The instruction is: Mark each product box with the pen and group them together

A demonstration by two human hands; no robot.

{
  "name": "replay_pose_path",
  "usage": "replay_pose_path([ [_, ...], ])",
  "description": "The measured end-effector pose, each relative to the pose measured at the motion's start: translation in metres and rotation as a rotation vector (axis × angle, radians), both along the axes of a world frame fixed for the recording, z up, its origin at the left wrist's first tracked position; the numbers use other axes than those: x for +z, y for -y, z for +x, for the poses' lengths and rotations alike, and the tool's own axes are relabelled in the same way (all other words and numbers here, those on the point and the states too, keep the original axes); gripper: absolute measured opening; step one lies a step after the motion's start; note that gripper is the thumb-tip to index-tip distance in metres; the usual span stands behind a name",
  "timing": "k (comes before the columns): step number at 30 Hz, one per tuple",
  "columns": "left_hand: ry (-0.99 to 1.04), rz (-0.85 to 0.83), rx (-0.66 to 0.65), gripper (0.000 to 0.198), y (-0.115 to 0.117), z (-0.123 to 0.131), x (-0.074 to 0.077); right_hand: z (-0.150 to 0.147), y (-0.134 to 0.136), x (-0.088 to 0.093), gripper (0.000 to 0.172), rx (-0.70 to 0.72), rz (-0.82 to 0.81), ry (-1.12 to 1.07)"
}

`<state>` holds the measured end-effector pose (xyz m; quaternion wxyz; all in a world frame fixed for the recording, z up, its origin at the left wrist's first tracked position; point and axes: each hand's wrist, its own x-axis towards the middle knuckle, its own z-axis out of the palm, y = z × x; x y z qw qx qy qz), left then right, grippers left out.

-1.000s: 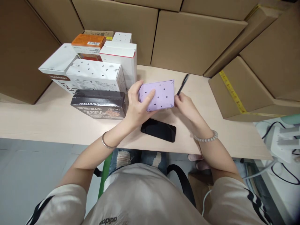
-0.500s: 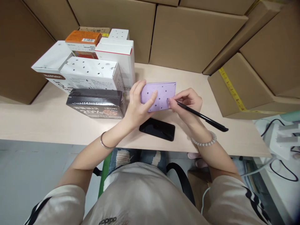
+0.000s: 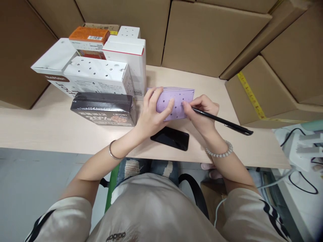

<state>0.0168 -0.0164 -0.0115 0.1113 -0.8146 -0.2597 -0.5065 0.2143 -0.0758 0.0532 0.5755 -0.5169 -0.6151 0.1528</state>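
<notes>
My left hand (image 3: 156,109) grips a small purple box (image 3: 180,101) from its left side, thumb across the face turned to me. Small hand-drawn black circles dot that face. In my right hand (image 3: 203,114) a black pen (image 3: 224,123) is pinched, its tip end at the right part of the purple face and its back end pointing right. Whether the tip touches the box is hidden by my fingers. Below the box a black smartphone (image 3: 171,138) lies flat on the table.
To the left stand a black shrink-wrapped box (image 3: 103,109), a white box with circles (image 3: 97,72), a white box with a red line (image 3: 135,64) and an orange box (image 3: 89,33). Cardboard boxes (image 3: 214,37) wall the back of the table (image 3: 50,131). A white power strip (image 3: 302,153) is at right.
The purple box has tilted, so its top side now shows, and it has shifted slightly right. My left hand and the pen moved right with it.
</notes>
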Motion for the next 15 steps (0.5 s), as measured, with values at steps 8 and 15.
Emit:
replay_pose_path([
  [8, 0.030, -0.180, -0.008, 0.065, -0.009, -0.007, 0.006, 0.035, -0.027, -0.003, 0.066, 0.052, -0.298, -0.121],
  [15, 0.033, -0.193, -0.029, 0.071, -0.018, -0.006, 0.003, 0.027, -0.032, -0.013, 0.039, -0.061, -0.872, 0.909],
])
